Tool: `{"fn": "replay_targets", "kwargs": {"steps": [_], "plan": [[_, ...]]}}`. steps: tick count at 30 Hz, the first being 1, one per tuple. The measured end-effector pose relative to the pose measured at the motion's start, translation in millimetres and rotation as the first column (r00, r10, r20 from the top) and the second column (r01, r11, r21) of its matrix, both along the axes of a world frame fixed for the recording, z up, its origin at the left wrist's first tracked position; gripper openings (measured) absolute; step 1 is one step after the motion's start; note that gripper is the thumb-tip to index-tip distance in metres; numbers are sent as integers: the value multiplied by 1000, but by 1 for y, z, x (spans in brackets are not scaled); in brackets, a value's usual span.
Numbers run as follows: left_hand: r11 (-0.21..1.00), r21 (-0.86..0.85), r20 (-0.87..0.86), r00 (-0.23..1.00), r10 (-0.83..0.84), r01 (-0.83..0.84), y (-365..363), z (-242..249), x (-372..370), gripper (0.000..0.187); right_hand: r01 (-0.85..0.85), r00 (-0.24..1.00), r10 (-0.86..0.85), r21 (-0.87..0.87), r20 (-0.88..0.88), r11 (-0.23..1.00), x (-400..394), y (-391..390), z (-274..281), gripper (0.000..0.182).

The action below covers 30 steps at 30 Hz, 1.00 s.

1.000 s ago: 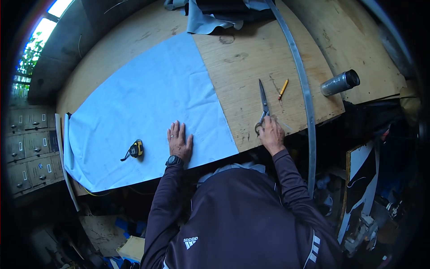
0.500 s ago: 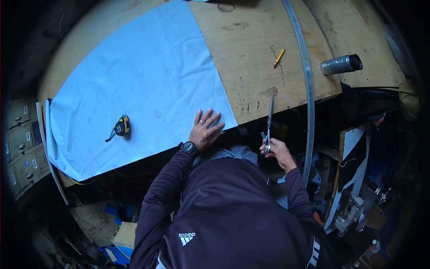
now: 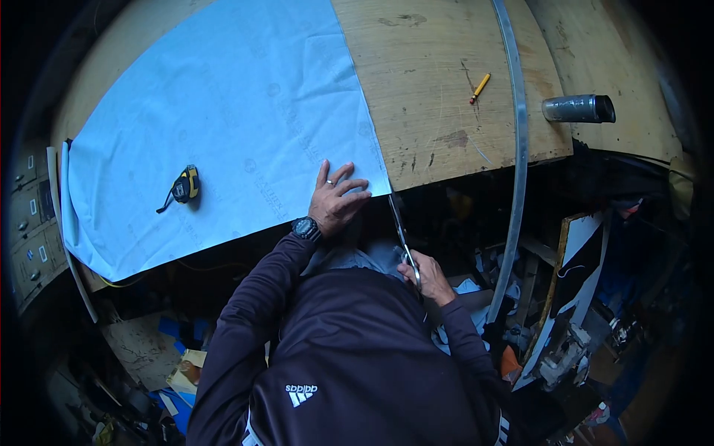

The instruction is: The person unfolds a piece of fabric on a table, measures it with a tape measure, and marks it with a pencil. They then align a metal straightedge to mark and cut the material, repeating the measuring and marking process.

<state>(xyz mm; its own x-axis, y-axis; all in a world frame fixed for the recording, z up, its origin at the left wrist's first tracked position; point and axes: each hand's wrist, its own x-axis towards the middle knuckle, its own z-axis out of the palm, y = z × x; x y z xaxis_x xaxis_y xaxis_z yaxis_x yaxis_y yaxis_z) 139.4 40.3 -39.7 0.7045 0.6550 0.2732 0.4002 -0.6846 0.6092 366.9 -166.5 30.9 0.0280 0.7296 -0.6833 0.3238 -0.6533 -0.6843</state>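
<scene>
A large pale blue sheet [image 3: 238, 134] lies over the left part of the wooden table [image 3: 439, 97]. My left hand [image 3: 338, 199] rests on the sheet near its front right corner, fingers spread, a ring and a watch showing. Metal scissors [image 3: 401, 232] are held by the handles in my right hand [image 3: 426, 276], below the table's front edge. Their tips point up at the sheet's front right corner. On the sheet's left half sits a yellow and black tape measure [image 3: 186, 184].
A long metal strip [image 3: 520, 134] crosses the table on the right. Near it are a short yellow pencil [image 3: 481, 88] and a dark cylinder [image 3: 579, 108]. Drawers [image 3: 31, 230] stand at the far left. Clutter lies below the table's front edge.
My right hand has brought the scissors left, from beyond the sheet to its front right corner. My left hand stays on the sheet. The whole view has shifted slightly.
</scene>
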Motion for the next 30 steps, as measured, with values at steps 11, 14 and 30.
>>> {"fn": "replay_targets", "kwargs": {"steps": [11,14,30], "plan": [[1000,-12,8,1000,3,-3,0,-2,-3,29,21,996,-21,-7,83,1000,-14,26,-3,49],[1000,-12,9,1000,3,-3,0,-3,-3,28,8,995,-7,-9,97,1000,-15,25,-2,50],[999,-27,6,1000,-23,23,1,-5,-5,30,26,990,-5,-142,143,990,-17,33,17,48]]}}
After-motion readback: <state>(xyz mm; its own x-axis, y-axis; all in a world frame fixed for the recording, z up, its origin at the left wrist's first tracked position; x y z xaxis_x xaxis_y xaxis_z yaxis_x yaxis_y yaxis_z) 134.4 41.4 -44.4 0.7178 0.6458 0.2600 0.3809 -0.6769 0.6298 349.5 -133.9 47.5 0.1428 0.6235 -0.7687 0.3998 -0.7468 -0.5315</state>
